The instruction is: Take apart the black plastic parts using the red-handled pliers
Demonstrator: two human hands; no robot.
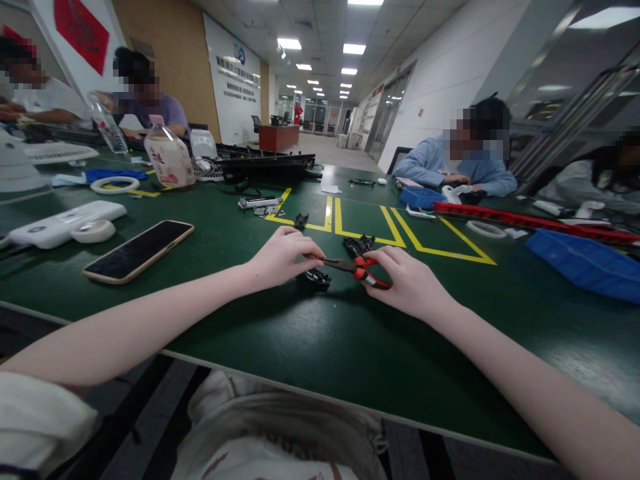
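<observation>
My right hand (407, 280) grips the red-and-black handles of needle-nose pliers (345, 265), whose jaws point left. At the tip of the jaws, the fingers of my left hand (285, 257) are pinched together; what they hold there, if anything, is too small to make out. Just below the left fingers a black plastic part (315, 280) lies on the green table (280, 340). Behind the pliers sits another dark part (356, 245), partly covered by the right hand and tool. A small black piece (301, 220) rests beyond my left hand.
A phone (140, 250) and a white device (67, 223) lie to the left, with a bottle (167, 157) farther back. Yellow tape (367, 238) marks boxes on the table. At right are a blue tray (585, 263) and a long red strip (530, 223). Several people sit around the table.
</observation>
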